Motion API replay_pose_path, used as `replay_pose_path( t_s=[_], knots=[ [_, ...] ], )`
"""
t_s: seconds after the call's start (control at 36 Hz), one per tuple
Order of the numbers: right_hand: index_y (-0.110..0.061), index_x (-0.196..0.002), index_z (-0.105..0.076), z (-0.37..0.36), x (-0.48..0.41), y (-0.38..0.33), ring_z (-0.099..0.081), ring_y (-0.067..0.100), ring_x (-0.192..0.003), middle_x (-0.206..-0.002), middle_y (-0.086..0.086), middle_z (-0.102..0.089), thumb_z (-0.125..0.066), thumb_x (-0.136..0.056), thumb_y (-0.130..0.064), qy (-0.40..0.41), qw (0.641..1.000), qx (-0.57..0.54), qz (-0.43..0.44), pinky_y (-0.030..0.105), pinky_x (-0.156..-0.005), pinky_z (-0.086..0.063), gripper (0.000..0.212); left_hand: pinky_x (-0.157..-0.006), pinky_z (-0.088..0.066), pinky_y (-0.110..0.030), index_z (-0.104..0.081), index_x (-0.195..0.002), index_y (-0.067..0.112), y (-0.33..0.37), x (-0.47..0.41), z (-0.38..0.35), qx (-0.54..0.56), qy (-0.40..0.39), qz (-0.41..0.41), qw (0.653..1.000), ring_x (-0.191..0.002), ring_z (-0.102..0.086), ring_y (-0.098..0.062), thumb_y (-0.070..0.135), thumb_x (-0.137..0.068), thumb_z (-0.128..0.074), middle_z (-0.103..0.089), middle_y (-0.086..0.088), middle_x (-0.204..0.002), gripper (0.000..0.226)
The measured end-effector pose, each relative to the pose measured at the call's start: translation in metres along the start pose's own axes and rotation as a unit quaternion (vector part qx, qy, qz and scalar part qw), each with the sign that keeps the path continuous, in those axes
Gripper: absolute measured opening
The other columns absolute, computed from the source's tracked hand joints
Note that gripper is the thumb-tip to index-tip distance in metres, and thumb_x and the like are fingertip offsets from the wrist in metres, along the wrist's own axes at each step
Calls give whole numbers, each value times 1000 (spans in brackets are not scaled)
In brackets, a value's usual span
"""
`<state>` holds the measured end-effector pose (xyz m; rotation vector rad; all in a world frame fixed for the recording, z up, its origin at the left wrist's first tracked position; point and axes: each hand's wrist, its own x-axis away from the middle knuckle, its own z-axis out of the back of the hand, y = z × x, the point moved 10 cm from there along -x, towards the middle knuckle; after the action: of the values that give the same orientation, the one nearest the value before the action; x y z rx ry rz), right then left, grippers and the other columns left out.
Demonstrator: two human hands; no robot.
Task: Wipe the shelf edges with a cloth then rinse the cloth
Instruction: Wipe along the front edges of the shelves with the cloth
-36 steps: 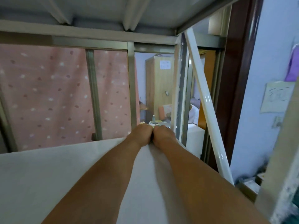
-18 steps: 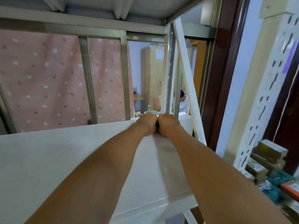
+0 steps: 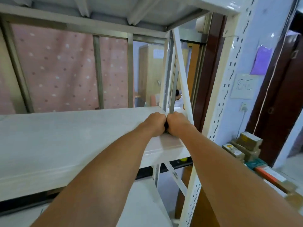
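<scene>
1. Where the two fists meet, a dark sliver of cloth shows between them, at the far right end of the white shelf.
2. The left hand and right hand are pressed side by side, knuckles touching, fingers curled down and away from the camera around the cloth; the fingertips are hidden.
3. Both forearms reach out over the shelf board, and the hands rest on it close to its back corner.
4. A white slanted brace rises just beside the right hand.
5. A white post with slots stands to the right, under the upper shelf.
6. A pink dotted curtain hangs behind the shelf.
7. Cardboard boxes are stacked by the wall to the right, below a handwritten note.
</scene>
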<state>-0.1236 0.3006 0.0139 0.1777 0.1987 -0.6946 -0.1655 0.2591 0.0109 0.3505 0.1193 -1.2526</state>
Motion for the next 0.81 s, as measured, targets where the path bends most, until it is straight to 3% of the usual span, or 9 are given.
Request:
replay_pose_path(
  t_s=[0.25, 0.33, 0.44, 0.56, 0.72, 0.81],
  knots=[
    [-9, -102, -67, 18, 86, -5, -52, 24, -79, -87, 6, -52, -62, -92, -22, -24, 1000, 12, -4, 31, -71, -45, 17, -68, -47, -34, -67, -89, 7, 44, 81, 14, 0, 4, 2, 1000, -79, -57, -27, 11, -85, -61, -59, -10, -84, 9],
    [-12, -91, -64, 27, 108, -7, -53, 23, -76, -85, 6, -54, -62, -90, -18, -25, 999, 42, 4, 30, -69, -44, 7, -69, -47, -33, -68, -95, 7, 58, 101, 19, -5, 5, -7, 1000, -81, -57, -27, 11, -87, -61, -65, -13, -94, 12],
    [-13, -88, -58, 46, 132, -11, -54, 24, -78, -76, 4, -52, -58, -95, -23, -49, 998, 29, 21, 30, -69, -40, 12, -70, -47, -34, -70, -101, 7, 71, 126, 31, -28, -8, -20, 999, -82, -56, -27, 8, -91, -53, -65, -14, -100, 20],
    [-8, -103, -69, 54, 145, -30, -55, 23, -79, -85, 7, -57, -57, -95, -20, -44, 998, -7, 43, 29, -72, -45, 19, -65, -40, -33, -69, -100, 9, 66, 148, 48, -74, -11, -15, 997, -77, -51, -24, 10, -92, -54, -53, -8, -88, 17],
    [-12, -106, -68, 48, 152, -71, -55, 21, -83, -101, 8, -64, -56, -94, -25, -30, 996, 5, 80, 30, -77, -48, 21, -65, -40, -32, -68, -98, 8, 37, 176, 51, -93, -15, 29, 995, -78, -51, -24, 8, -91, -53, -54, -9, -89, 17],
    [-12, -106, -68, 55, 144, -80, -58, 21, -84, -94, 6, -62, -53, -95, -24, -47, 995, -25, 84, 31, -77, -50, 22, -64, -41, -32, -57, -79, 10, 25, 178, 70, -97, -9, 42, 994, -72, -50, -22, 5, -88, -52, -48, -5, -81, 11]
  ],
)
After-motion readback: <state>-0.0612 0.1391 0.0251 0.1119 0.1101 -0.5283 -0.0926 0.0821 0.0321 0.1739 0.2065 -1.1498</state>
